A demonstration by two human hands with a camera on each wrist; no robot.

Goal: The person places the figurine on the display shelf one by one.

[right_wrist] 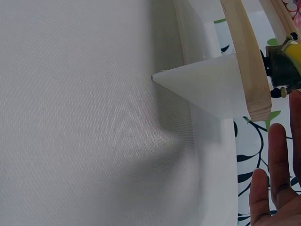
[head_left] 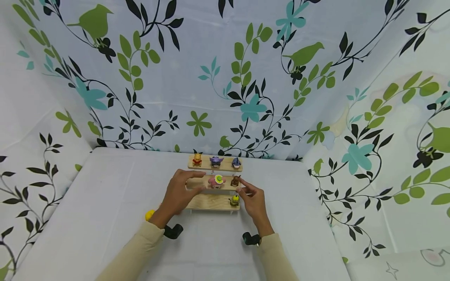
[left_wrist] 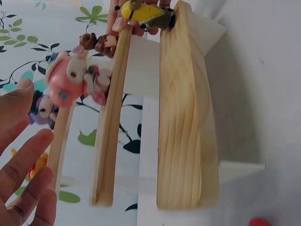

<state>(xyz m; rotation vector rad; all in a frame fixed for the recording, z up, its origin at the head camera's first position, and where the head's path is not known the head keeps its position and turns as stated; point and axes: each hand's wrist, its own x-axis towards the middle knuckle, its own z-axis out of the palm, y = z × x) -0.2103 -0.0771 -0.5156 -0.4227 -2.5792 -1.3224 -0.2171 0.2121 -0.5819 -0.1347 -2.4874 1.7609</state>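
A three-tier wooden display shelf [head_left: 211,201] on clear supports stands on the white table. My left hand [head_left: 177,195] is at its left end, fingers apart and holding nothing, near a pink figurine [head_left: 216,181] with a green-and-yellow piece on the middle tier. At the right end, my right hand [head_left: 254,201] has its index fingertip beside a brown figurine [head_left: 235,180] and its thumb at the tier's front edge. The other fingers [right_wrist: 278,162] extend straight. On the lowest tier's right end sits a yellow-and-dark-green figurine [left_wrist: 148,15].
Along the top tier are an orange-yellow bear figurine [head_left: 197,159], a purple figurine [head_left: 216,161] and a dark blue one [head_left: 236,162]. A yellow object [head_left: 150,214] shows beside my left wrist. Patterned cloth [head_left: 211,78] hangs behind the table and at both sides.
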